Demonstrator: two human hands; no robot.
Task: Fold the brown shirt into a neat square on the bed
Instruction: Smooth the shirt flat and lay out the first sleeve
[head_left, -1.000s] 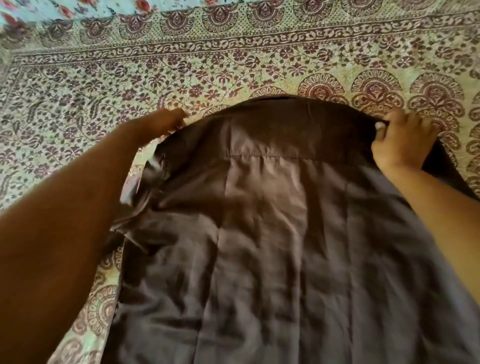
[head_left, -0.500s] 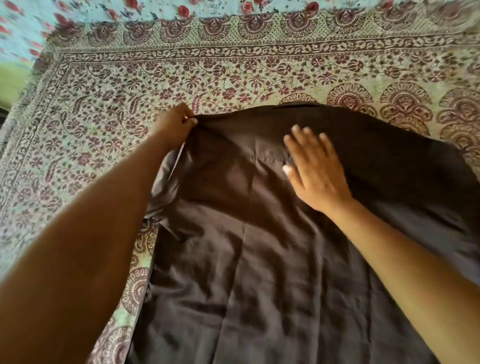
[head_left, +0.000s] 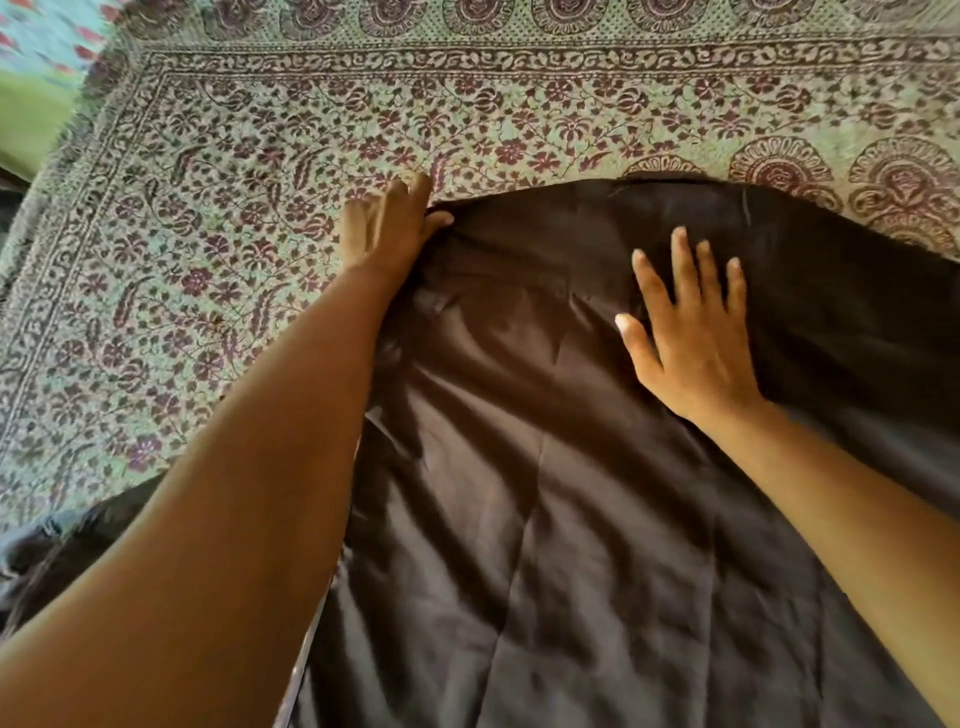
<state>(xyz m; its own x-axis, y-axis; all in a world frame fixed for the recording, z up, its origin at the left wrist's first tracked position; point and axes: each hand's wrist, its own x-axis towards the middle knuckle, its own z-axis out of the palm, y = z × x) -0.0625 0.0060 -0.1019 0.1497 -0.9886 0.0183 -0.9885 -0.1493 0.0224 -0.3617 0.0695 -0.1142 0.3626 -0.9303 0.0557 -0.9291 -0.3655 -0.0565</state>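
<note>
The brown shirt (head_left: 545, 493) lay spread flat on the bed (head_left: 234, 260), over its flower-printed cover, filling the view from the centre down toward 5 o'clock, creased lengthwise. The left grip (head_left: 387, 228) sat at the shirt's 10 o'clock corner, thumb touching the cloth edge and fingers blurred on the cover; whether it pinched the cloth could not be told. The right grip (head_left: 691, 332) rested palm down on the shirt's upper part, toward 1 o'clock, fingers straight and spread, holding nothing.
</note>
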